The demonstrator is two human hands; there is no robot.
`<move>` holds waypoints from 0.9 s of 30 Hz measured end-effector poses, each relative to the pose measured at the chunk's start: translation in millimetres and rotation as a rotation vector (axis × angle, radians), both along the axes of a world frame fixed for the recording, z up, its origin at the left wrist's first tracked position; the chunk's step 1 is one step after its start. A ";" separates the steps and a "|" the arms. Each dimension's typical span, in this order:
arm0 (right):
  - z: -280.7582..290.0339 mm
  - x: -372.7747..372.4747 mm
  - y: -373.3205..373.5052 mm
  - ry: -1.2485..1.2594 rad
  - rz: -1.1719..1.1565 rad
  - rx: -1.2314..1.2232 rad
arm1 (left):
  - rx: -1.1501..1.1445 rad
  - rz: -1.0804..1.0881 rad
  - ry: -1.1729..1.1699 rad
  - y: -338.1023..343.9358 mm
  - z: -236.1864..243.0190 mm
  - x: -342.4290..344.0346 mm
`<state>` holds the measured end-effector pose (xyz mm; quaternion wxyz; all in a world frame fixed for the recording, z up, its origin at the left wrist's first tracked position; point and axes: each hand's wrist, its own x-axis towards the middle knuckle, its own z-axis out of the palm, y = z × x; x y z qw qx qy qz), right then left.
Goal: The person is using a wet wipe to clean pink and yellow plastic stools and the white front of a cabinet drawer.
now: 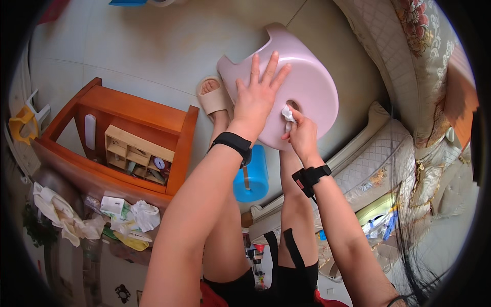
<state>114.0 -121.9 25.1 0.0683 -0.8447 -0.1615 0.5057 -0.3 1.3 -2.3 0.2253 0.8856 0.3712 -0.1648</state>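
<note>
Pink stool [313, 84] could tip if the left hand [255, 104], spread at nine o'clock, leans hard; the right hand [304, 135] pinches tissue [288, 113].

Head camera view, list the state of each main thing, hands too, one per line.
Pink plastic stool: tilted, round top toward the camera.
Left hand: open, fingers spread on the stool.
Right hand: closed, pinching a white wad.
White wad: crumpled; tissue or cloth, cannot tell.
Beige slipper: worn on a foot.
Wooden cabinet: open.
Compartmented wooden box: open, holding small items.
</note>
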 end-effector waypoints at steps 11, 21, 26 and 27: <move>9.8 61.4 37.2 -0.272 1.442 0.727 | 0.074 0.050 -0.074 -5.9 0.7 -2.7; -20.3 66.7 18.6 -0.513 1.925 0.655 | 0.082 0.034 -0.014 -8.4 -1.3 -4.2; -12.4 57.2 -1.7 -0.347 1.592 0.106 | 0.060 0.114 -0.064 -14.6 -3.0 4.2; -9.3 53.1 -1.2 -0.286 1.373 0.008 | 0.095 0.125 -0.074 -16.9 -4.8 5.0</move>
